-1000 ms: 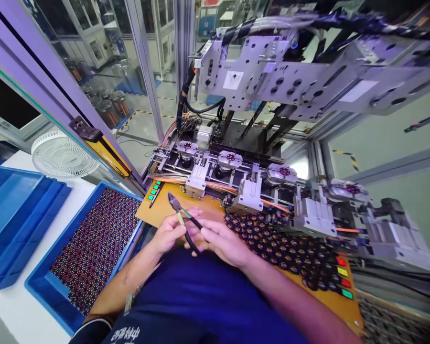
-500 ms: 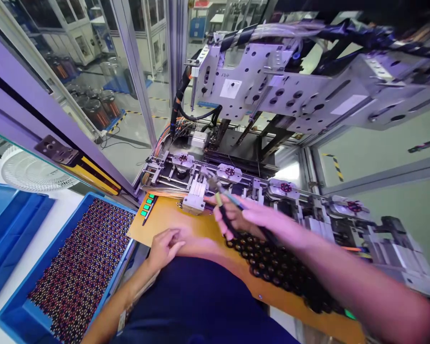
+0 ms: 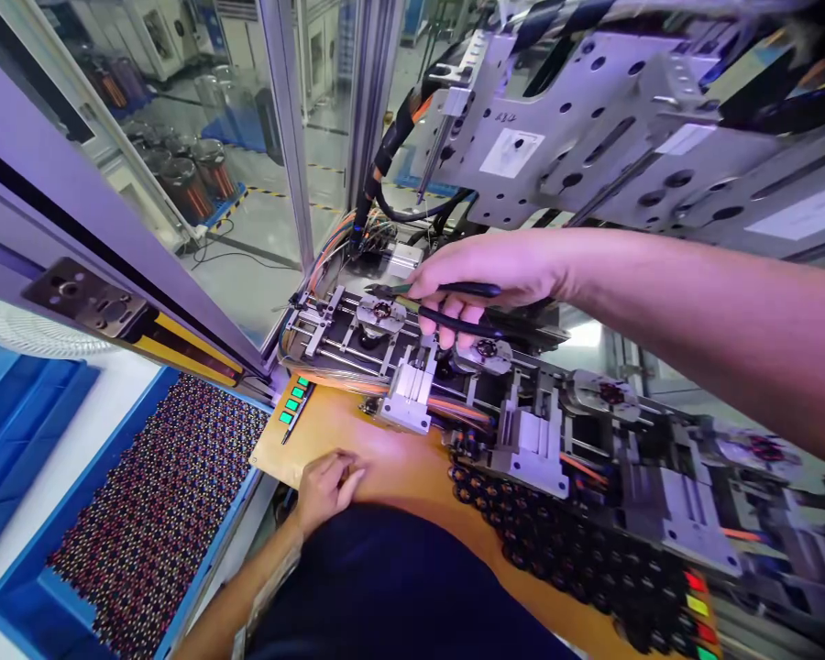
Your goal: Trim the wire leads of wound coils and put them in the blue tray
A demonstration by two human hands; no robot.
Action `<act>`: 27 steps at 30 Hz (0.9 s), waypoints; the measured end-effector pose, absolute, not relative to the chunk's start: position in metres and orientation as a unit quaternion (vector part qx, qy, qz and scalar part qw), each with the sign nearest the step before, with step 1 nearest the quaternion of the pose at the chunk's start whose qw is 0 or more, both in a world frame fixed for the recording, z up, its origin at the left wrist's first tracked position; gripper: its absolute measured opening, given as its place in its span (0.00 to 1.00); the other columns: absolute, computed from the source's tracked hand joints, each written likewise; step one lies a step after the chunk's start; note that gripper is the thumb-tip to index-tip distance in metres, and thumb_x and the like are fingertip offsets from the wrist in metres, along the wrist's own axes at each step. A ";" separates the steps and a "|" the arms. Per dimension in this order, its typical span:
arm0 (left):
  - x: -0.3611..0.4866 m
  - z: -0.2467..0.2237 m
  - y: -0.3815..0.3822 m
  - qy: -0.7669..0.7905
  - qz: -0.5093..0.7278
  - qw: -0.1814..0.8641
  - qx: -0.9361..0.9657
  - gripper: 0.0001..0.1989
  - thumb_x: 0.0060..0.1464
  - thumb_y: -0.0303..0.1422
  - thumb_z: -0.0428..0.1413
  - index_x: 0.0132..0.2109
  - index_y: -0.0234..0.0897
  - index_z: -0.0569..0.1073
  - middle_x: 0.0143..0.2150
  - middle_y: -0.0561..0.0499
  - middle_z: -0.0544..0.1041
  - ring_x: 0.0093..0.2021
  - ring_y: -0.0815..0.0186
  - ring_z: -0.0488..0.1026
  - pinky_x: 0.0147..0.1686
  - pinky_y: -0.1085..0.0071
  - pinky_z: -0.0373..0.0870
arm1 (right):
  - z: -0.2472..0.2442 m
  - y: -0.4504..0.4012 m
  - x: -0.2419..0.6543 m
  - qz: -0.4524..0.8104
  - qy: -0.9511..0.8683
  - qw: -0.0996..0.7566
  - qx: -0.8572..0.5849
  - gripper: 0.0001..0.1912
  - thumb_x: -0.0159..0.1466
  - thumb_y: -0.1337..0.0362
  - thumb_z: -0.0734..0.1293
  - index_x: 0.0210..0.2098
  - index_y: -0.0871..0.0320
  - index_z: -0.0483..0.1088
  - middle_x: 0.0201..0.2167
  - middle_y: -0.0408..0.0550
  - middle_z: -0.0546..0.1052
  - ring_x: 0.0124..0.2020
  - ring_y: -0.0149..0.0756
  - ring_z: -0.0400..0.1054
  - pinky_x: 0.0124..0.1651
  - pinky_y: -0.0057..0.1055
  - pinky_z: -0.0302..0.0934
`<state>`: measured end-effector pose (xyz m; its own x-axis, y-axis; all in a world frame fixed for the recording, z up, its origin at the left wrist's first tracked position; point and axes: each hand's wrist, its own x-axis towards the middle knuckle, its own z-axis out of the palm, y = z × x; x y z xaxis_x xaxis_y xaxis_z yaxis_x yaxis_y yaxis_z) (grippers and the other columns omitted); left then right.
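My right hand (image 3: 464, 284) grips a pair of cutting pliers (image 3: 446, 316) with dark handles, reaching over the machine. The jaws point left, just above the leftmost clamp station (image 3: 380, 313), which has a small round dark part in its middle; whether they touch it I cannot tell. A second clamp station (image 3: 485, 356) lies just below my fingers, partly hidden by them. My left hand (image 3: 326, 486) rests on the orange panel (image 3: 391, 458) in front of my body, its fingers curled in; anything inside them is hidden.
Several small black round parts (image 3: 564, 541) lie spread over the panel's right side. A blue bin (image 3: 14, 587) full of small parts stands at the left. Green buttons (image 3: 292, 404) sit at the panel's left end. A metal plate assembly (image 3: 556, 137) overhangs the machine; an aluminium frame post (image 3: 292, 137) stands behind.
My right hand has moved up from over the panel to the leftmost clamp station, carrying the pliers. My left hand stays on the panel. The view has shifted.
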<state>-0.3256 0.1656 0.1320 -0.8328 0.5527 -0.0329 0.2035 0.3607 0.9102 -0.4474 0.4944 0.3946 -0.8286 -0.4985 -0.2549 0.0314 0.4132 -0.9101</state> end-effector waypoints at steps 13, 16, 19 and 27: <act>-0.325 0.127 0.164 0.825 0.454 0.110 0.317 0.09 0.60 0.36 0.58 0.45 0.40 0.79 0.42 0.43 0.82 0.38 0.60 0.79 0.43 0.65 0.74 | 0.385 0.489 -0.456 -0.444 0.798 0.404 0.055 0.26 0.73 0.59 0.57 0.37 0.78 0.75 0.25 0.52 0.78 0.24 0.34 0.75 0.35 0.35 0.72; -0.325 0.124 0.164 0.825 0.447 0.082 0.335 0.09 0.59 0.34 0.58 0.45 0.40 0.79 0.41 0.44 0.82 0.37 0.62 0.80 0.40 0.67 0.75 | 0.395 0.478 -0.452 -0.429 0.794 0.422 0.088 0.24 0.73 0.65 0.54 0.34 0.77 0.74 0.25 0.52 0.77 0.23 0.33 0.75 0.34 0.32 0.73; -0.325 0.122 0.165 0.824 0.441 0.049 0.352 0.07 0.59 0.33 0.59 0.44 0.38 0.78 0.39 0.45 0.82 0.34 0.64 0.79 0.37 0.69 0.75 | 0.408 0.467 -0.448 -0.416 0.791 0.429 0.132 0.21 0.72 0.66 0.55 0.32 0.73 0.72 0.25 0.53 0.77 0.22 0.33 0.74 0.34 0.29 0.74; -0.326 0.118 0.165 0.820 0.418 -0.009 0.391 0.07 0.59 0.30 0.59 0.45 0.37 0.75 0.39 0.46 0.81 0.35 0.66 0.79 0.35 0.71 0.76 | 0.412 0.457 -0.445 -0.416 0.799 0.403 0.162 0.14 0.71 0.67 0.59 0.32 0.66 0.71 0.26 0.51 0.76 0.19 0.31 0.70 0.22 0.24 0.68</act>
<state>-0.3260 0.1652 0.1185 -0.6946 0.6331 0.3415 0.6485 0.3456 0.6783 -0.4450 0.4568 0.4118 -0.6223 -0.0761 -0.7791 0.5946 0.6014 -0.5337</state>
